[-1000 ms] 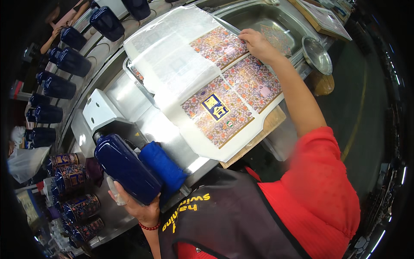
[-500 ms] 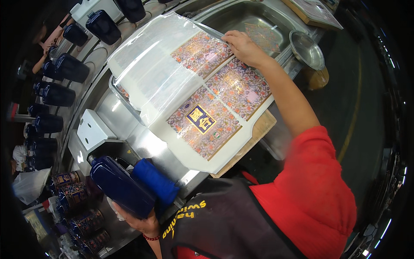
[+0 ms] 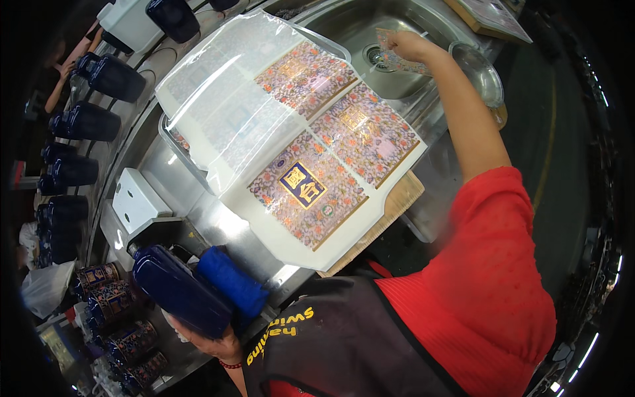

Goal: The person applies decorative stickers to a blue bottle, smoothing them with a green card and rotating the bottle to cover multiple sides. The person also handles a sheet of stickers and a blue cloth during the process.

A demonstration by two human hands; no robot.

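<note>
In my left hand [image 3: 215,341] rests the base of a dark blue glazed bottle [image 3: 178,291], which lies tilted with its neck pointing away to the upper left. Something white, perhaps a cloth, shows at the edge of that hand. At the far right my right hand [image 3: 410,47] reaches over the steel sink [image 3: 367,30], its fingers closed on a floral decal [image 3: 405,64]. Between my arms lies a stack of printed decal sheets [image 3: 307,188] with floral panels, partly covered by a translucent sheet [image 3: 218,99].
A blue cloth bundle [image 3: 231,281] lies beside the bottle, near a white box-shaped stand [image 3: 139,198]. Several dark blue bottles [image 3: 86,122] line the left, with patterned ones [image 3: 109,301] nearer. A clear bowl [image 3: 477,76] sits right of the sink. Another person's arm [image 3: 59,86] shows far left.
My right hand has moved from the far edge of the decal sheets to the sink and taken hold of the decal there. The left hand still holds the bottle.
</note>
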